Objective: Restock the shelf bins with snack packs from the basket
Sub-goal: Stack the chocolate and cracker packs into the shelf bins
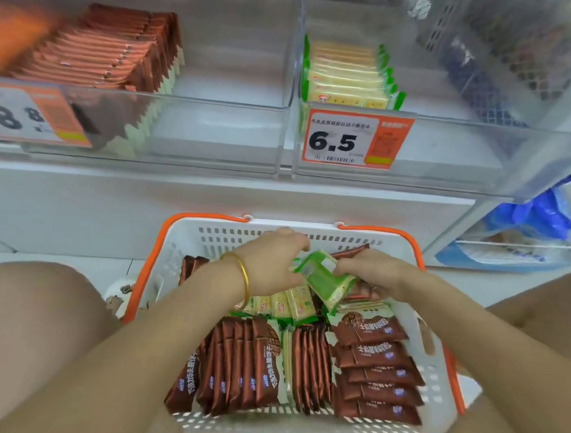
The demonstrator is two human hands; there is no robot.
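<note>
A white basket (435, 382) with orange handles sits on the floor between my knees, filled with brown snack packs (251, 367) and green-edged cracker packs (287, 305). Both hands are inside its far end. My left hand (274, 260), with a gold bangle on the wrist, and my right hand (372, 271) together grip a green cracker pack (323, 281), tilted above the others. On the shelf above, the clear right bin (453, 154) holds a short row of the same green packs (349, 78). The clear left bin (215, 132) holds brown packs (119, 53).
Price tags hang on the bin fronts: 6.5 (355, 139) on the right one, 8.8 (29, 117) on the left. A blue plastic bag (537, 215) lies on a lower shelf at right. My knees flank the basket on both sides.
</note>
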